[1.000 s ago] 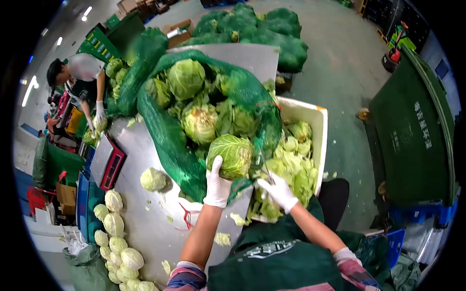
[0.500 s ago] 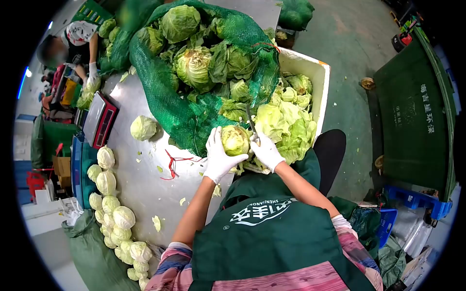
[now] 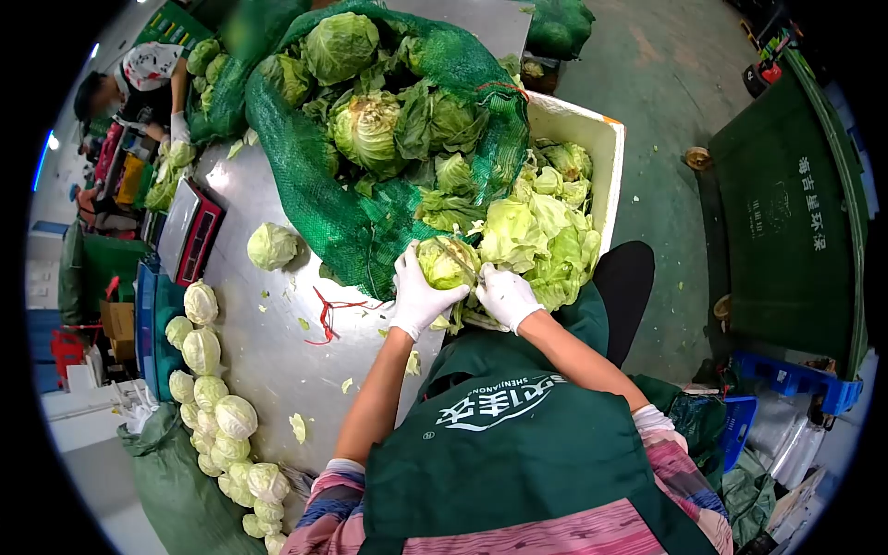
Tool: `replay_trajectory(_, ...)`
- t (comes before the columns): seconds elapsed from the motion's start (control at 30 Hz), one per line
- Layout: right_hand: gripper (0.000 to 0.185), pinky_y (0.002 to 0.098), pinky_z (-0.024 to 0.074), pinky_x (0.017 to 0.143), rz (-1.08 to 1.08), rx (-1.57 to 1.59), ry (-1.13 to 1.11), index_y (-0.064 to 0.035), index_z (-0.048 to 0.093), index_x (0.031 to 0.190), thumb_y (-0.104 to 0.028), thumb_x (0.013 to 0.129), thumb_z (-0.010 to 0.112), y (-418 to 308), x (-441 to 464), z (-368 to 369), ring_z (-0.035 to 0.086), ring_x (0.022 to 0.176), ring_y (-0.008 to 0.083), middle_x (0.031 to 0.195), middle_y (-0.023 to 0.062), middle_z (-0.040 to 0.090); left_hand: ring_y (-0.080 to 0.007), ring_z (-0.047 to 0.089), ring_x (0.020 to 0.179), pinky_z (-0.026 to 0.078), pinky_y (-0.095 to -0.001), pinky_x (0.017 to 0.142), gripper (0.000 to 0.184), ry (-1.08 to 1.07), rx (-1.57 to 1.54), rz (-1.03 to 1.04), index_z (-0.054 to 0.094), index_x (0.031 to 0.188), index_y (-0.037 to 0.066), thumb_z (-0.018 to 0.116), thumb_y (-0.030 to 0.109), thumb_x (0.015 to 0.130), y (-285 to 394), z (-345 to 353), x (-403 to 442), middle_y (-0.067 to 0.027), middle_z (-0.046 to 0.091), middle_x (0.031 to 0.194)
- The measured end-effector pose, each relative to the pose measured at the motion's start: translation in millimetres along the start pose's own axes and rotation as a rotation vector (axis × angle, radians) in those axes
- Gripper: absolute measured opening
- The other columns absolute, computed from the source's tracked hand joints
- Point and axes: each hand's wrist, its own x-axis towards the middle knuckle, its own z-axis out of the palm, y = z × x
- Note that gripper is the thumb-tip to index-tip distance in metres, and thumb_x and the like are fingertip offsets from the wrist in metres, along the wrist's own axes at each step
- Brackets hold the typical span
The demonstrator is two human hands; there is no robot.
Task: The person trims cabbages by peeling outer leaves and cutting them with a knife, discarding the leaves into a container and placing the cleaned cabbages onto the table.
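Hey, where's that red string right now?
In the head view, the red string lies on the metal table, left of your left hand, near the green net bag.

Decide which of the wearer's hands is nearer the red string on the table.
Left. The left hand, holding a cabbage, is right of the red string; the right hand lies farther right, across that cabbage.

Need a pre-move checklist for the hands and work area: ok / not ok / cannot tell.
1. Left hand on cabbage: ok, cupping its left side.
2. Right hand closed on knife: ok.
3. Blade clear of left fingertips: cannot tell, too small to judge.
4. Red tie clear of both hands: ok, lies on the metal table.
5. White crate empty: not ok, heaped with cabbage leaves.
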Motion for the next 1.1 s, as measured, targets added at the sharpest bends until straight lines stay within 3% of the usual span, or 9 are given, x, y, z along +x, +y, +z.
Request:
replay_trajectory(0.53, 0.03, 0.0489, 0.0506, 0.077, -0.039, -0.014, -0.074, 0.0046, 0.056, 0.102, -0.021, 0.086, 0.051, -4, 5, -7, 0.064, 0.08, 0.0428, 0.086, 0.0264, 0.066, -0.0418, 0.036, 0.12, 0.034, -0.047, 0.104, 0.109, -0.004, -0.049, 0.054, 0.025, 0.139, 0.0, 0.085, 0.036, 0.055, -7, -3, 2, -0.0244, 0.034, 0.129)
replay_trajectory(0.73, 0.031, 0.046, 0.0518, 0.079, 0.151, -0.044, -0.05, 0.0041, 0.058, 0.106, -0.02, 0.087, 0.051, 3, 39, -1, 0.066, 0.089, 0.0398, 0.095, 0.0291, 0.065, -0.0421, 0.034, 0.122, 0.032, -0.0477, 0.105, 0.107, 0.039, -0.093, -0.057, 0.026, 0.138, 0.0, 0.084, 0.036, 0.056, 6, 4, 3, -0.0258, 0.032, 0.131)
replay_trajectory(0.8, 0.032, 0.0453, 0.0523, 0.078, 0.18, -0.079, -0.069, 0.0041, 0.059, 0.107, -0.019, 0.087, 0.051, 21, 42, 24, 0.066, 0.086, 0.039, 0.096, 0.0284, 0.065, -0.0404, 0.033, 0.123, 0.031, -0.0471, 0.106, 0.105, 0.101, 0.166, 0.194, 0.028, 0.137, 0.0, 0.085, 0.032, 0.055, 9, 11, -15, -0.0243, 0.032, 0.131)
replay_trajectory(0.87, 0.032, 0.0446, 0.0529, 0.076, 0.196, -0.113, -0.098, 0.0041, 0.059, 0.108, -0.018, 0.086, 0.051, 20, 40, 23, 0.067, 0.084, 0.0381, 0.097, 0.0277, 0.066, -0.0401, 0.032, 0.124, 0.029, -0.0464, 0.108, 0.105, 0.173, 0.061, 0.193, 0.027, 0.138, 0.001, 0.085, 0.027, 0.054, 2, 16, -28, -0.0225, 0.03, 0.134)
replay_trajectory(0.93, 0.029, 0.0418, 0.0536, 0.064, 0.293, 0.393, -0.357, 0.0036, 0.058, 0.104, -0.016, 0.085, 0.051, 12, 31, 5, 0.066, 0.067, 0.0323, 0.088, 0.0209, 0.068, -0.0372, 0.032, 0.126, 0.028, -0.0434, 0.109, 0.108, 0.177, -0.141, 0.227, 0.024, 0.139, 0.001, 0.087, 0.025, 0.054, -27, 16, -33, -0.0213, 0.03, 0.133)
replay_trajectory(0.97, 0.024, 0.0352, 0.0488, 0.048, 0.333, 0.667, -0.338, 0.0019, 0.055, 0.1, -0.017, 0.085, 0.051, 5, 21, 4, 0.058, 0.052, 0.0222, 0.075, 0.0119, 0.064, -0.0343, 0.033, 0.127, 0.028, -0.0407, 0.11, 0.115, 0.133, -0.121, 0.193, 0.018, 0.142, 0.0, 0.088, 0.025, 0.055, -31, 8, -41, -0.0204, 0.03, 0.134)
replay_trajectory(1.0, 0.019, 0.0293, 0.0423, 0.04, 0.316, 0.787, -0.356, -0.0005, 0.053, 0.095, -0.016, 0.086, 0.052, 0, 15, 2, 0.051, 0.046, 0.0146, 0.069, 0.0065, 0.06, -0.0343, 0.033, 0.127, 0.028, -0.0407, 0.11, 0.115, 0.152, -0.119, 0.177, 0.018, 0.142, 0.0, 0.088, 0.025, 0.055, -34, 4, -46, -0.0204, 0.03, 0.134)
replay_trajectory(1.1, 0.014, 0.0282, 0.041, 0.039, 0.287, 0.898, -0.338, -0.0022, 0.052, 0.09, -0.015, 0.085, 0.052, -2, 11, 14, 0.052, 0.047, 0.012, 0.068, 0.0055, 0.059, -0.0323, 0.033, 0.131, 0.029, -0.0388, 0.111, 0.12, 0.0, -0.245, 0.049, 0.009, 0.146, 0.001, 0.088, 0.026, 0.06, -47, -3, -54, -0.0197, 0.029, 0.14)
